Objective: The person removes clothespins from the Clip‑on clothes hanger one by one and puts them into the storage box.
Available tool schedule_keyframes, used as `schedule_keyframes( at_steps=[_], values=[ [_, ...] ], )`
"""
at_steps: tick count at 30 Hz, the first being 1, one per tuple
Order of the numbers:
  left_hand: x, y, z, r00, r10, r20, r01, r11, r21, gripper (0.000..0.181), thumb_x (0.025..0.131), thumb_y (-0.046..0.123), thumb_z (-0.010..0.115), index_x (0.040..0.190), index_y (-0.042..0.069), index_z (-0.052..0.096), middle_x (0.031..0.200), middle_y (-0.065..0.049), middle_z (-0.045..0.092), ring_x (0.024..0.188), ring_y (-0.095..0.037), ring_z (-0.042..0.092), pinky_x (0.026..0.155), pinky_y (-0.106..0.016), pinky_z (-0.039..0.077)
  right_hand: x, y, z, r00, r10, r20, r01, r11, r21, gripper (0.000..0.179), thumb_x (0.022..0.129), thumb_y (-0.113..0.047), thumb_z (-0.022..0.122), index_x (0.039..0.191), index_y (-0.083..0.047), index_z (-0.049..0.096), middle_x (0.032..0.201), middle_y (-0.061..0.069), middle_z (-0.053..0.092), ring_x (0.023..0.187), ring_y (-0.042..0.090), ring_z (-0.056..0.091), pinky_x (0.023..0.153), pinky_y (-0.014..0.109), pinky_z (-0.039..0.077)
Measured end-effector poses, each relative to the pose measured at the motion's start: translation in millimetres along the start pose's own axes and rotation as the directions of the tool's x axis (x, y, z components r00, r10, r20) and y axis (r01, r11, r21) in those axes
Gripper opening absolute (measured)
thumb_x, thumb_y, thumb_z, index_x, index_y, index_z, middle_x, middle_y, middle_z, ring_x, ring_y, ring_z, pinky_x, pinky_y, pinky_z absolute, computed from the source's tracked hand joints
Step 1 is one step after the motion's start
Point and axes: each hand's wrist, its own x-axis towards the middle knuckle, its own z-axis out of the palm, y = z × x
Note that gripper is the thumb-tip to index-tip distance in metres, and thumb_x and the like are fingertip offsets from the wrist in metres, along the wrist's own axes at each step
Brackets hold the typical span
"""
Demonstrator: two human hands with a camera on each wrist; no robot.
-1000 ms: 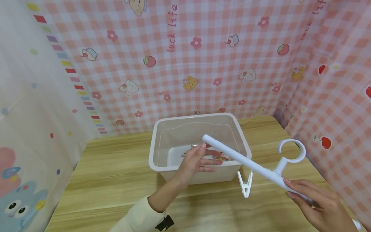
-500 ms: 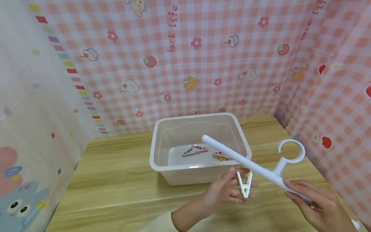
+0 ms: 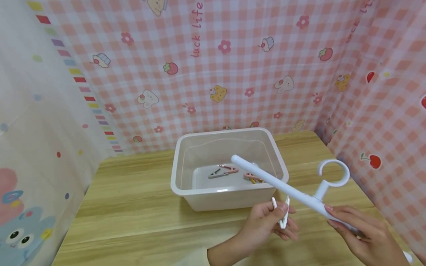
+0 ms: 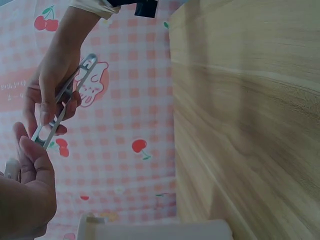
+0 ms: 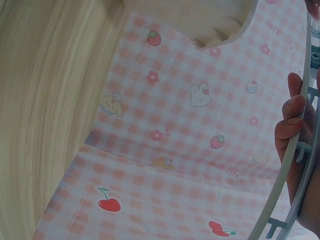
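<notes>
A white clothes hanger (image 3: 271, 180) with a hook slants across the head view. My right hand (image 3: 369, 231) grips its bar to the right of the hook, with thumb and fingers round it. Below the bar hangs a white clip (image 3: 284, 220), its two legs spread upward in a V. My left hand (image 3: 257, 226) pinches this clip between thumb and fingers. From beneath, the left wrist view shows the ribbed underside of the hanger, with the left hand (image 4: 35, 185) at its lower end and the right hand (image 4: 52, 90) higher up.
An off-white plastic bin (image 3: 178, 164) stands on the wooden table (image 3: 126, 207) behind the hands. Inside it lie several clips, among them a grey one (image 3: 217, 174) and a pink one (image 3: 251, 177). Pink checked cloth (image 3: 186, 85) hangs at the back and right.
My left hand has moved from over the bin's front rim right and down to the hanging white clip, and its fingers have closed on it. The right hand keeps the hanger nearly still.
</notes>
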Motion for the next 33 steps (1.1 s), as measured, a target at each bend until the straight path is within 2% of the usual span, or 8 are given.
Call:
schedule_keyframes(
  at_steps=[4, 5, 8, 11, 19, 26, 31, 33],
  values=[
    [-0.2, -1.7, 0.7, 0.998, 0.054, -0.011, -0.054, 0.998, 0.023, 0.047, 0.109, 0.022, 0.044, 0.12, -0.023, 0.052, 0.098, -0.057, 0.052, 0.085, -0.075, 0.051, 0.059, -0.011, 0.049, -0.7, 0.1, 0.1, 1.0, 0.01, 0.002, -0.01, 1.0, -0.006, 0.039, 0.098, -0.014, 0.065, 0.1, 0.025, 0.067, 0.116, -0.002, 0.073, 0.1, -0.004, 0.065, 0.063, 0.007, 0.048],
    [-0.3, -1.9, 1.1, 0.998, 0.06, -0.019, -0.059, 0.998, 0.016, 0.045, 0.109, 0.02, 0.045, 0.118, -0.024, 0.052, 0.096, -0.058, 0.05, 0.077, -0.07, 0.058, 0.058, -0.012, 0.049, -0.5, 0.0, 0.2, 1.0, 0.009, 0.002, -0.009, 1.0, -0.006, 0.039, 0.098, -0.014, 0.065, 0.1, 0.025, 0.067, 0.116, -0.002, 0.073, 0.1, -0.004, 0.065, 0.062, 0.007, 0.048],
    [-0.2, -2.4, 1.3, 0.996, 0.078, -0.032, -0.079, 0.997, -0.01, 0.043, 0.107, 0.015, 0.047, 0.115, -0.027, 0.052, 0.09, -0.059, 0.046, 0.054, -0.034, 0.069, 0.056, -0.012, 0.051, 0.3, -0.2, 0.4, 1.0, 0.0, -0.001, 0.0, 1.0, 0.005, 0.037, 0.098, -0.013, 0.066, 0.1, 0.024, 0.068, 0.115, -0.002, 0.074, 0.096, -0.003, 0.065, 0.061, 0.006, 0.046],
    [-0.2, -1.8, 1.4, 0.996, 0.074, -0.048, -0.075, 0.997, -0.02, 0.043, 0.107, 0.014, 0.047, 0.112, -0.028, 0.052, 0.087, -0.059, 0.043, 0.051, 0.007, 0.055, 0.052, -0.012, 0.05, 0.9, -0.5, 0.6, 1.0, -0.005, 0.0, 0.005, 1.0, 0.012, 0.037, 0.098, -0.012, 0.067, 0.1, 0.024, 0.067, 0.115, -0.002, 0.074, 0.095, -0.003, 0.064, 0.06, 0.006, 0.045],
    [1.2, -0.9, 0.7, 0.99, 0.108, -0.093, -0.105, 0.994, 0.039, 0.039, 0.106, 0.013, 0.049, 0.103, -0.026, 0.054, 0.073, -0.05, 0.037, 0.044, 0.006, 0.038, 0.04, -0.013, 0.026, 0.8, -1.3, 0.8, 1.0, 0.0, -0.002, 0.0, 1.0, 0.025, 0.036, 0.098, -0.012, 0.066, 0.1, 0.025, 0.068, 0.116, -0.001, 0.074, 0.095, -0.003, 0.064, 0.061, 0.006, 0.047],
    [1.4, -1.4, -1.2, 0.982, 0.15, -0.118, -0.138, 0.985, 0.107, 0.037, 0.105, 0.013, 0.05, 0.101, -0.023, 0.06, 0.067, -0.043, 0.039, 0.05, 0.005, 0.041, 0.043, -0.013, 0.028, 0.6, -1.9, 1.5, 1.0, 0.007, -0.003, -0.007, 0.999, 0.039, 0.036, 0.097, -0.011, 0.066, 0.101, 0.025, 0.067, 0.118, -0.002, 0.073, 0.094, -0.002, 0.063, 0.061, 0.006, 0.046],
    [2.2, -1.2, -4.2, 0.976, 0.171, -0.132, -0.142, 0.968, 0.206, 0.035, 0.104, 0.015, 0.053, 0.097, -0.017, 0.064, 0.063, -0.038, 0.043, 0.05, 0.006, 0.04, 0.046, -0.013, 0.029, 1.2, -2.1, 1.4, 1.0, 0.011, 0.003, -0.011, 0.999, 0.031, 0.037, 0.098, -0.012, 0.066, 0.102, 0.025, 0.067, 0.117, -0.002, 0.073, 0.091, -0.002, 0.061, 0.058, 0.006, 0.043],
    [2.2, -0.5, -5.9, 0.974, 0.177, -0.144, -0.135, 0.956, 0.262, 0.033, 0.104, 0.016, 0.056, 0.095, -0.014, 0.066, 0.059, -0.031, 0.044, 0.049, 0.006, 0.038, 0.046, -0.013, 0.027, 1.8, -2.3, 1.3, 1.0, 0.011, 0.007, -0.011, 1.0, 0.025, 0.037, 0.098, -0.012, 0.065, 0.102, 0.025, 0.067, 0.116, -0.002, 0.073, 0.09, -0.002, 0.06, 0.057, 0.006, 0.042]
  ],
)
